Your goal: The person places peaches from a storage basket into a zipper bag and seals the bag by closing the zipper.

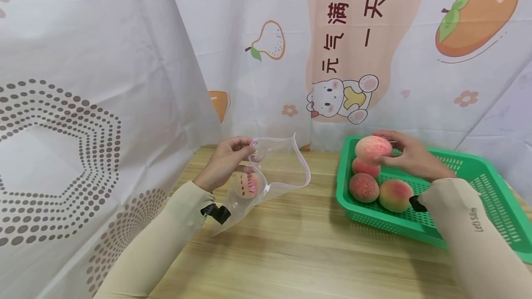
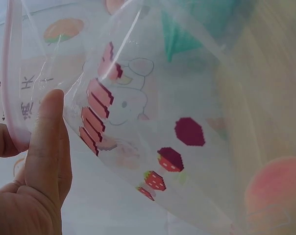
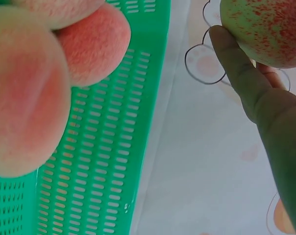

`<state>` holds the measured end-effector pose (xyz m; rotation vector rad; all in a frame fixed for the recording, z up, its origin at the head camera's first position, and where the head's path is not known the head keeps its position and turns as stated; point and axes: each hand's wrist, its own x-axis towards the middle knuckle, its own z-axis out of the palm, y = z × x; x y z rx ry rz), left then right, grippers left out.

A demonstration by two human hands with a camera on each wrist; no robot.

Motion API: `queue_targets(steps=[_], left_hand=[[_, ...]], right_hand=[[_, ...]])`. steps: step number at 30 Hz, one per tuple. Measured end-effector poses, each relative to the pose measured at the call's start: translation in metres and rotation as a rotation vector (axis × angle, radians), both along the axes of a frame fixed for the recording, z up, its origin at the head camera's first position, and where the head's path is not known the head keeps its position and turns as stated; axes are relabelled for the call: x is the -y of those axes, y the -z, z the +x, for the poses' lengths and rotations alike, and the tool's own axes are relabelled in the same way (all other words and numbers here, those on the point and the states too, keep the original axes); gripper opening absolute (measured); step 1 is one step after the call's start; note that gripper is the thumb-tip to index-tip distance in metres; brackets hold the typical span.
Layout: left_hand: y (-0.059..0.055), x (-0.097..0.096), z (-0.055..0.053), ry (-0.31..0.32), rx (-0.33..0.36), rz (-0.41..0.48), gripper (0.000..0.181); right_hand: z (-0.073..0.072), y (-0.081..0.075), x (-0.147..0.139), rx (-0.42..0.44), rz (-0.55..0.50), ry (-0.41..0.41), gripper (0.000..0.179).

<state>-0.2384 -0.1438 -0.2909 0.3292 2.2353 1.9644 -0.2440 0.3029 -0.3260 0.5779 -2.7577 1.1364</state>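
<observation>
My left hand [image 1: 224,160] pinches the rim of a clear zip bag [image 1: 280,158] whose mouth gapes to the right. Inside that bag lies one peach [image 1: 248,185], seen through printed pink lettering and strawberries; the left wrist view shows it blurred through the plastic. Over the left end of a green basket [image 1: 341,183], my right hand [image 1: 411,153] grips a red-speckled peach [image 1: 371,150] between thumb and fingers. Below it in the basket are a dark red peach [image 1: 364,187], a yellow-pink peach [image 1: 395,195] and a pink peach [image 1: 366,168], partly hidden by the held one.
The basket stands at the right on a wooden table [image 1: 299,253], its slotted floor [image 3: 99,147] showing beside the peaches. A printed curtain [image 1: 266,91] hangs right behind the table, and a dotted white cloth [image 1: 95,82] drapes along the left.
</observation>
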Motion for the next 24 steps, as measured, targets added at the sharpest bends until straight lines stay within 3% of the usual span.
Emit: queue_targets(steps=[6, 13, 24], left_hand=[[0.001, 0.0, 0.0, 0.006, -0.005, -0.003, 0.028], [0.001, 0.001, 0.0, 0.012, -0.01, 0.001, 0.026], [0.003, -0.002, -0.001, 0.009, -0.004, 0.008, 0.025]], right_hand=[[0.002, -0.005, 0.014, 0.021, -0.016, -0.025, 0.065], [0.0, -0.007, 0.032, 0.049, -0.103, -0.077, 0.063], [0.004, -0.011, 0.049, 0.106, -0.117, -0.152, 0.066]])
